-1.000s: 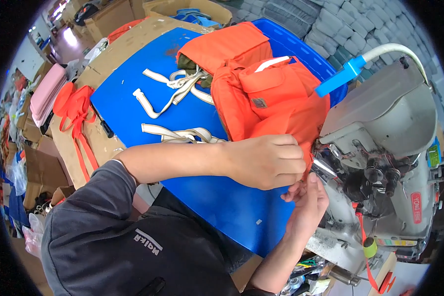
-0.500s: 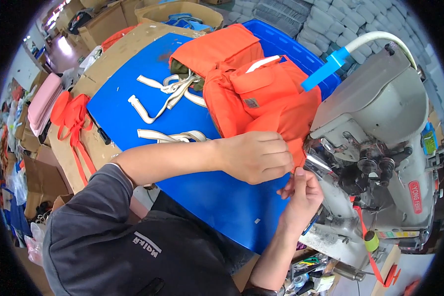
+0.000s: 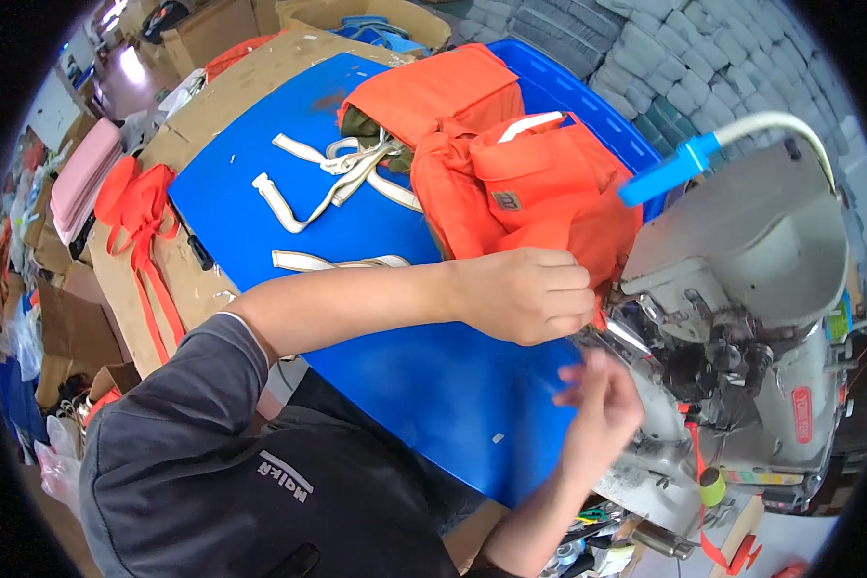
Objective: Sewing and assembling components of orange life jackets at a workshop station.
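Note:
An orange life jacket (image 3: 559, 193) lies bunched on the blue tabletop (image 3: 395, 385), with a flapped pocket and a small grey tag. My left hand (image 3: 530, 294) is closed at its near right corner, beside the sewing machine (image 3: 732, 250); the knuckles hide the exact grip. A bit of orange fabric shows past those fingers. Nearer to me, my right hand (image 3: 599, 400) is apart from the jacket, blurred, its thumb and fingers loosely apart with nothing seen between them. White webbing straps (image 3: 337, 188) trail from the jacket to the left, one with a buckle.
A blue plastic crate (image 3: 588, 91) stands behind the jacket. The machine's hose with a blue clip (image 3: 669, 171) overhangs the right side. Red webbing (image 3: 144, 231) lies on cardboard at left. Small tools (image 3: 592, 530) lie below the machine, and grey bundles (image 3: 665, 58) are stacked at the back.
My right hand has come off the orange fabric and moved slightly down, its fingers loosening. My left hand has shifted a little right. The view has shifted slightly.

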`<state>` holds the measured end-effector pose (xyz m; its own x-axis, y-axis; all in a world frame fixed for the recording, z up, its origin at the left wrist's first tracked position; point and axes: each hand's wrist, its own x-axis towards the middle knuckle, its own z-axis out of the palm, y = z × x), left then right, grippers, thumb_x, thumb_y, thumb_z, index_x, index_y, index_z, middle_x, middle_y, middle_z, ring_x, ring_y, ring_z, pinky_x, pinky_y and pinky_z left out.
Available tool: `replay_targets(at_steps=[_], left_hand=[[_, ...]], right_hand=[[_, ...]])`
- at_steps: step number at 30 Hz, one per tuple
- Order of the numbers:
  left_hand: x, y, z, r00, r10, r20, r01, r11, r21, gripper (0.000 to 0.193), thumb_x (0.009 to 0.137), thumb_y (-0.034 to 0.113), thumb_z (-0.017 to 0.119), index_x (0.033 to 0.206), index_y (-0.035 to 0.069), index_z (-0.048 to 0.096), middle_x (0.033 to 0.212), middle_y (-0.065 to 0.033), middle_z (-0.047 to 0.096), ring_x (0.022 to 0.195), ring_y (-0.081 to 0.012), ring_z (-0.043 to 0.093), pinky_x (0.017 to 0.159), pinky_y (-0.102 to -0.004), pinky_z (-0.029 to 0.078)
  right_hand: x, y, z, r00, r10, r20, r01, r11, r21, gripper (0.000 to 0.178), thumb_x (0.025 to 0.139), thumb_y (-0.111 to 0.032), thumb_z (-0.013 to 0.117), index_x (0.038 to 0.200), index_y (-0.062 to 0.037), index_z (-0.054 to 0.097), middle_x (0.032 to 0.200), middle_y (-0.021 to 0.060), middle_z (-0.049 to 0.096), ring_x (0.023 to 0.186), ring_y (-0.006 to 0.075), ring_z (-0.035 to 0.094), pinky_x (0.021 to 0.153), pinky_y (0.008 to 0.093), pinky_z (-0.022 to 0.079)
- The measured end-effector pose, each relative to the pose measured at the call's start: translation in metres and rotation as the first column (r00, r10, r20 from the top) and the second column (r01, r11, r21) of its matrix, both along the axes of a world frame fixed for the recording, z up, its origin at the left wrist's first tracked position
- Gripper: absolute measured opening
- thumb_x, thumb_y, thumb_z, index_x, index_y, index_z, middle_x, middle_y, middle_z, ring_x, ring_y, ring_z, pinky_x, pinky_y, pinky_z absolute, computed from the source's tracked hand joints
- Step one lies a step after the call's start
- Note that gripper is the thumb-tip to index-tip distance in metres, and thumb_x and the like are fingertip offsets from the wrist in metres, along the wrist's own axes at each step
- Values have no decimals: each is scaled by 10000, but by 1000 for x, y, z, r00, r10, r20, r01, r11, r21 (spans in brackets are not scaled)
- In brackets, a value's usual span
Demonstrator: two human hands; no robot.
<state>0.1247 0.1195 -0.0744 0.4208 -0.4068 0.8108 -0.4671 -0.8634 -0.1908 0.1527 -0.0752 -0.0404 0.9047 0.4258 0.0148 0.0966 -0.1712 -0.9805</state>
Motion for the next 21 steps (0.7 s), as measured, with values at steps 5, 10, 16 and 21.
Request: replay_targets(at_steps=[5, 10, 16, 21], left_hand=[[4, -3, 3, 999, -38, -5, 38, 999, 30, 151, 768, 121, 610, 859, 1, 592, 825, -74, 558, 745, -197, 556, 673, -307, 476], [6, 1, 2, 999, -43, -2, 43, 999, 23, 153, 758, 109, 613, 865, 1, 594, 826, -78, 557, 751, -201, 558, 673, -312, 478], [16, 5, 1, 997, -41, 58, 41, 999, 2, 194, 744, 115, 615, 897, -4, 607, 832, -67, 568, 746, -203, 559, 659, -311, 469], [17, 9, 1, 998, -35, 53, 34, 999, 12, 216, 733, 121, 610, 906, -8, 621, 846, -72, 579, 750, -206, 563, 642, -321, 470]], right_hand=[[6, -72, 63, 138, -439, 888, 634, 728, 261, 168, 938, -113, 600, 1011, 32, 642, 977, 113, 671, 841, 179, 615, 779, 306, 505], [64, -115, 119, -426, -174, 888, 645, 630, 433, 470, 896, -395, 650, 1088, 30, 594, 1037, 139, 615, 917, 264, 589, 816, 391, 486], [79, -127, 131, -393, -194, 899, 596, 691, 409, 421, 882, -412, 665, 869, 7, 636, 780, 109, 632, 722, 233, 613, 702, 328, 502], [77, -152, 109, -222, -274, 936, 711, 612, 348, 183, 877, -125, 693, 913, 52, 662, 926, 116, 692, 838, 179, 635, 760, 284, 512]])
